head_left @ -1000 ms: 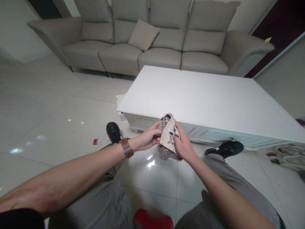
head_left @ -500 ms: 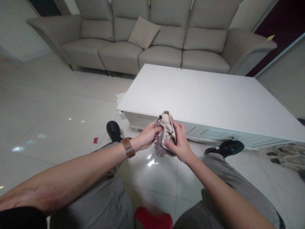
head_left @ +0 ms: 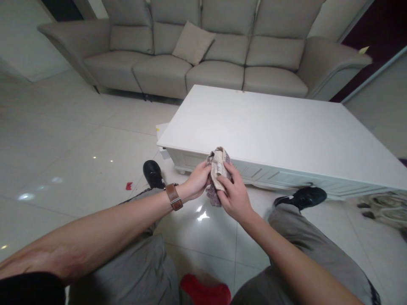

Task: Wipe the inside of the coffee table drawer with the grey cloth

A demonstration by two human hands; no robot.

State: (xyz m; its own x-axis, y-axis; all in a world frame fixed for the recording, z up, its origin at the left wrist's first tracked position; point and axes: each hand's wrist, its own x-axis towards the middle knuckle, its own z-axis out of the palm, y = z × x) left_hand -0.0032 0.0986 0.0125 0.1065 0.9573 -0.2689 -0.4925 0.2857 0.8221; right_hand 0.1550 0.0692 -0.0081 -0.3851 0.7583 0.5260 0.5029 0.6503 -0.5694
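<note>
A small patterned cloth (head_left: 216,167), beige on one side and greyish on the other, is bunched between both my hands in front of the near edge of a white low table (head_left: 273,127). My left hand (head_left: 199,181) grips its left side with fingers curled; a brown watch strap is on that wrist. My right hand (head_left: 233,195) pinches the cloth's right side with thumb and fingers closed over it. Part of the cloth is hidden behind my right hand's fingers.
A beige sofa (head_left: 203,55) with a loose cushion (head_left: 193,42) stands behind the table. My knees in grey trousers and black shoes (head_left: 153,173) rest on glossy white floor tiles. A red object (head_left: 205,292) lies between my legs, and a red scrap (head_left: 129,185) lies on the floor at left.
The cloth has been folded in narrower and more bunched. My right hand has moved over its front, and both hands have drawn closer together.
</note>
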